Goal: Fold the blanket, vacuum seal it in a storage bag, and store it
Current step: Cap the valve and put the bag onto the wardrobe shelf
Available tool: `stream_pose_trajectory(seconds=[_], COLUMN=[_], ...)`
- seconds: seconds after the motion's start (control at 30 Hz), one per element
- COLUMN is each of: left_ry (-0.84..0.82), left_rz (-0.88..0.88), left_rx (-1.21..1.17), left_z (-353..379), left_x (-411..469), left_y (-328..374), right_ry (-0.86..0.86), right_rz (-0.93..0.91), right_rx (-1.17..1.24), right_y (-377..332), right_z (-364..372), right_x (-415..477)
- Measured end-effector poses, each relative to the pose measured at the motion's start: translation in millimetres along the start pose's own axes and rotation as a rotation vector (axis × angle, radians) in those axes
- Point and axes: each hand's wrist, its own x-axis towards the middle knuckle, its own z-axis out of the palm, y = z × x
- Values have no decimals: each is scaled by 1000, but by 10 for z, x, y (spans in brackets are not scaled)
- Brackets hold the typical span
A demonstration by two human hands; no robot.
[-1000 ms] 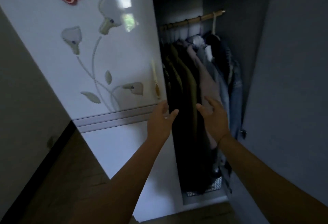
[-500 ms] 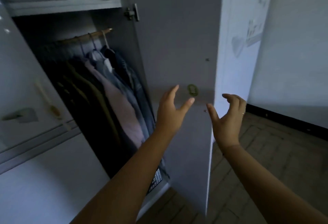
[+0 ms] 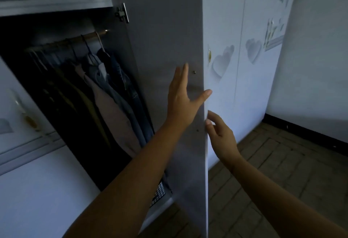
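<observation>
Hands on tall grey wardrobe door (image 3: 165,49): left hand (image 3: 183,98) splayed flat, right hand (image 3: 220,134) loosely curled at free edge, 3 o'clock; light panel, likely swings easily.

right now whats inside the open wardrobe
Clothes hang from a wooden rail, with a checked item at the bottom. The left side is too dark to make out, and the open door and left forearm cover the lower right.

Your left hand (image 3: 181,100) went from open air onto the inner face of the open wardrobe door (image 3: 165,53), your right hand (image 3: 221,136) closed in to the door's free edge, fingers curled beside it
</observation>
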Motion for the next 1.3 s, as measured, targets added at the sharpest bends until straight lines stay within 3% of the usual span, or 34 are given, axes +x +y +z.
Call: stream_pose_trajectory(seconds=[0.1,0.23,0.5,0.67,0.9,1.3], left_ry=[78,310,563,652,645,548], left_rz=[-21,-40,-159,-196,-272,-180], left_rx=[25,112,209,451,816,1060], left_z=[-55,-342,-1475,-2238,-3125,-3669], left_x=[-67,-316,-839,-864,-554,-334], left_y=[-39,-66,-470,-1002,-1842,-2697], right_ry=[-41,-172,-399,-495,-466,-307], right_rz=[0,19,-141,-133,-157,-155], right_rx=[115,269,202,213,47,-17], right_y=[-24,-205,-542,-807,-978,-989], right_z=[45,272,1438,2331,3405,4248], right_x=[-64,1,-7,37,339,707])
